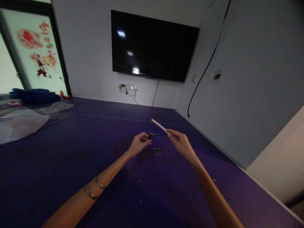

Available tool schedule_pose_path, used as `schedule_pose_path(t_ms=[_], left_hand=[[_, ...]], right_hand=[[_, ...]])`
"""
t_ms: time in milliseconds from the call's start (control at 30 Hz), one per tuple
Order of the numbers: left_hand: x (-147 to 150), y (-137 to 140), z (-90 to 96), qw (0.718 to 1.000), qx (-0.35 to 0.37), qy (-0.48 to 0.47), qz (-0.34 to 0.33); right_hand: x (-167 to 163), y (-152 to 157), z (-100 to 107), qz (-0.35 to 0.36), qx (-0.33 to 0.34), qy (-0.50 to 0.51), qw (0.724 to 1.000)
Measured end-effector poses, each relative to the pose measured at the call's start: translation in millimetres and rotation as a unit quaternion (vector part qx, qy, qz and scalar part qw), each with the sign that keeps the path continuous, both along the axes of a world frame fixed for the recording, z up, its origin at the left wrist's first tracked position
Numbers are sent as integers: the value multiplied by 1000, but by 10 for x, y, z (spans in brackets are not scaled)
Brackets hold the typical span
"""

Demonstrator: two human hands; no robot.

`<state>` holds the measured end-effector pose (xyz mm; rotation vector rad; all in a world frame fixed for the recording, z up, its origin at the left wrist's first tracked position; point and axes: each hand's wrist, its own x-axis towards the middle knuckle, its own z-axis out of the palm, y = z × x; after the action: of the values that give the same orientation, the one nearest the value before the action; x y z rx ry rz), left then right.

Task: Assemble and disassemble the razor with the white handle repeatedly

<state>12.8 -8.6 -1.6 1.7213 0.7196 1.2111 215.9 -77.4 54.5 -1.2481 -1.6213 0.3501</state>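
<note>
My left hand [138, 145] pinches a small black object [150, 136] with a light tip; its exact kind is too small to make out. Between the fingers of my right hand [181, 142] is a slim white stick [160, 126], slanting up and to the left, its far end free. The two hands are apart, with the stick's tip above the black object. On the purple surface [152, 190] below and between them lies a small dark rectangular piece [157, 151] with pale lines. Tiny white bits are scattered around it.
A clear plastic bag [22, 123] and a dark blue cloth bundle [34, 95] lie at the left. A television [154, 47] hangs on the far wall above sockets [131, 87] with cords. A black cable [204, 72] dangles down the right wall.
</note>
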Motion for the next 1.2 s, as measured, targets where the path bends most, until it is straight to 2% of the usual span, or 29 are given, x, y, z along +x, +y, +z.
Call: schedule_pose_path(t_ms=[67, 133, 267, 367, 433, 600, 833, 1000, 1200], left_hand=[[8, 15, -49, 1000, 3, 2, 8], [18, 21, -101, 999, 7, 2, 31], [48, 5, -182, 994, 34, -10, 105], [68, -20, -215, 995, 29, -24, 89], [74, -32, -231, 997, 10, -34, 68], [76, -46, -256, 998, 7, -25, 57], [64, -37, -261, 996, 32, -3, 82], [87, -112, -262, 998, 24, 10, 65], [61, -150, -229, 997, 29, -1, 76]], right_hand=[[-77, -41, -49, 15, -51, 92, 994], [-164, -108, -120, 46, -116, 198, 972], [-321, -279, -285, 128, -241, 364, 891], [-387, -364, -363, 167, -296, 427, 838], [-416, -391, -372, 178, -301, 448, 823], [-540, -495, -360, 161, -284, 452, 830], [-733, -804, -534, 122, -295, 468, 824], [-744, -796, -492, 103, -260, 486, 828], [-844, -846, -517, 110, -266, 482, 827]])
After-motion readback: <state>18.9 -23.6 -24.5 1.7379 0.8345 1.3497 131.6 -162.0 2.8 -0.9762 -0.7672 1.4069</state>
